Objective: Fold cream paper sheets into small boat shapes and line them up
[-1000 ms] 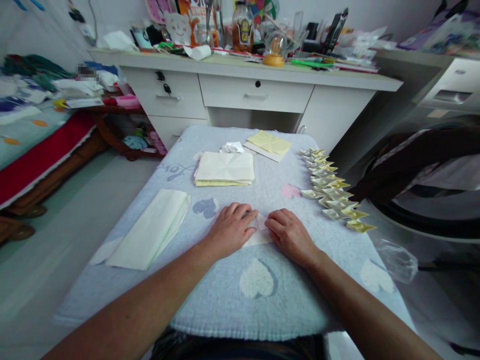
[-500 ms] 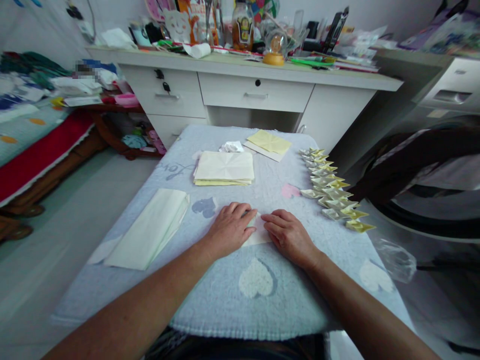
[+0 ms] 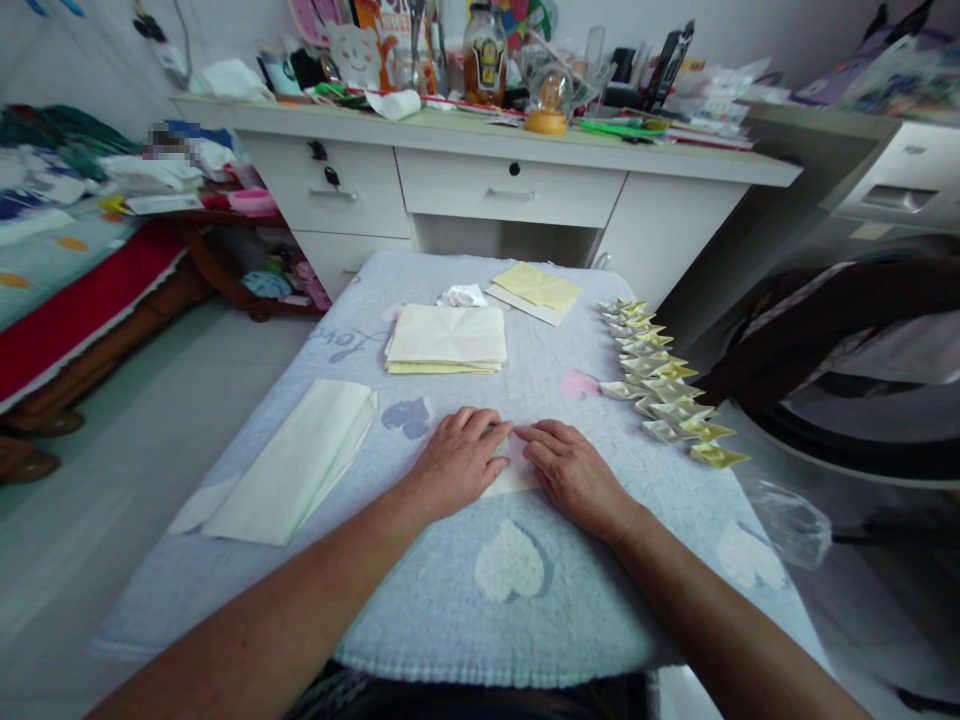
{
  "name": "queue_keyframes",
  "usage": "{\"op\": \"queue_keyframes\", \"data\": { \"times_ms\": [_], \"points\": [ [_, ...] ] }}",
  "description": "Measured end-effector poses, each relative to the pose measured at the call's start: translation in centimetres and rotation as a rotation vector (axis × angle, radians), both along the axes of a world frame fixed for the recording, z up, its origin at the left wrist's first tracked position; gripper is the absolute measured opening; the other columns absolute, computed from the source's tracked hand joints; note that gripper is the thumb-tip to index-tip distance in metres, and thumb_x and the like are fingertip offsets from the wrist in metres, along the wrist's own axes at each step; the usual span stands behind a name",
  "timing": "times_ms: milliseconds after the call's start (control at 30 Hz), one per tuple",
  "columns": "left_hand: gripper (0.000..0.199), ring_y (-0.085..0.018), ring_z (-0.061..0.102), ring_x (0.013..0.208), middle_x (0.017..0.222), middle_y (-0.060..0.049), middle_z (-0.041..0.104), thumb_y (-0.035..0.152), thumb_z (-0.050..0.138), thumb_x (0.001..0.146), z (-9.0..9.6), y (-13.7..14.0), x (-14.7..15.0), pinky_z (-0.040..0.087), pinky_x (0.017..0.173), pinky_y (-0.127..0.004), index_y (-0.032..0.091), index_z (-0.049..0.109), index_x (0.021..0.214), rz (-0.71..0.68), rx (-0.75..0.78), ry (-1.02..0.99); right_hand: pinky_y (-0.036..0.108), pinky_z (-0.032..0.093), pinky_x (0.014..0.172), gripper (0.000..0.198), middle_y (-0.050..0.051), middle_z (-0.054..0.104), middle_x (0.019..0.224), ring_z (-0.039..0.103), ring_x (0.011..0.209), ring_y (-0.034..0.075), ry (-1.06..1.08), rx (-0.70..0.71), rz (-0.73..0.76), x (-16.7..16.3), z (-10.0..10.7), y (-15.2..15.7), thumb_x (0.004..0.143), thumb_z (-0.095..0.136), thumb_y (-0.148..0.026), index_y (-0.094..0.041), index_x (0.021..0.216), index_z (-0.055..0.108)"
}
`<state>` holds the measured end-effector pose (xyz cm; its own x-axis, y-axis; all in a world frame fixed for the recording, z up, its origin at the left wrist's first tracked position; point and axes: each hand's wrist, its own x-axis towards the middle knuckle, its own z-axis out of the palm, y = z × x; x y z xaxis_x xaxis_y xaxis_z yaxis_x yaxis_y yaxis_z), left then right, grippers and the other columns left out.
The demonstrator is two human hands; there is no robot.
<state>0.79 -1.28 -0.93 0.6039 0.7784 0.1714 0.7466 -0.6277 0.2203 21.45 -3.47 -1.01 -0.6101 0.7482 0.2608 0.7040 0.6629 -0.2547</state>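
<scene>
A small white sheet of paper lies on the cloth-covered table, partly hidden under both hands. My left hand rests on its left side, fingers stretched and thumb apart. From the right, my right hand lies over the paper with fingers extended side by side and its thumb hidden. The two hands' fingertips almost meet at the paper's far edge. Beyond them is a stack of creased white and yellow paper. Several folded paper boats stand in a row on the right.
A long folded pale sheet lies at the left. Farther back are a crumpled white paper and a yellow sheet over a white one. Behind stands a cluttered white desk; a washing machine is at the right.
My right fingertips have slid slightly left along the paper, closer to my left hand. My left hand stays almost in place. The camera view has shifted a little.
</scene>
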Motion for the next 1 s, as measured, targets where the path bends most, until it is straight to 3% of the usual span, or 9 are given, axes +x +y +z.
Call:
{"op": "queue_keyframes", "data": {
  "times_ms": [333,733,833,933,1000],
  "points": [
    [0.040,-0.025,0.045,0.112,0.121,-0.006,0.054,0.033,0.056,0.089,0.2,0.0,0.0,0.040,0.095,-0.041,0.027,0.051,0.128,-0.003,-0.009,0.004,0.042,0.044,0.092,0.026,0.010,0.065,0.122,0.052,0.108,0.025,-0.086,-0.012,-0.013,0.3,1.3,-0.5,0.081,0.054,-0.007,-0.016,0.102,0.065],
    [0.042,-0.025,0.044,0.112,0.123,-0.006,0.054,0.035,0.056,0.089,0.0,0.1,-0.1,0.039,0.093,-0.041,0.025,0.050,0.129,-0.007,0.017,0.030,0.045,0.042,0.090,0.037,0.009,0.062,0.126,0.050,0.107,0.028,-0.221,-0.001,0.003,4.1,2.0,-3.4,0.082,0.050,-0.007,-0.016,0.116,0.062],
    [0.042,-0.026,0.044,0.112,0.124,-0.006,0.054,0.035,0.056,0.089,-0.1,0.1,-0.1,0.039,0.093,-0.041,0.025,0.050,0.129,-0.007,0.023,0.035,0.042,0.042,0.088,0.028,0.009,0.066,0.114,0.051,0.102,0.026,-0.205,-0.041,0.003,4.2,3.0,-3.4,0.082,0.051,-0.008,-0.017,0.105,0.064],
    [0.042,-0.026,0.044,0.112,0.123,-0.007,0.054,0.035,0.056,0.089,0.0,0.1,-0.1,0.039,0.094,-0.041,0.024,0.050,0.129,-0.012,0.024,0.033,0.037,0.043,0.081,0.012,0.007,0.065,0.082,0.053,0.087,0.022,-0.156,-0.110,-0.032,3.2,4.1,-2.8,0.084,0.052,-0.011,-0.017,0.082,0.062],
    [0.042,-0.025,0.044,0.112,0.122,-0.007,0.054,0.034,0.056,0.089,0.0,0.1,-0.1,0.039,0.095,-0.041,0.024,0.050,0.129,-0.018,0.023,0.023,0.036,0.043,0.081,0.008,0.008,0.064,0.086,0.053,0.087,0.022,-0.101,-0.123,-0.060,2.2,4.5,-2.1,0.083,0.054,-0.013,-0.017,0.085,0.060]
  ]
}}
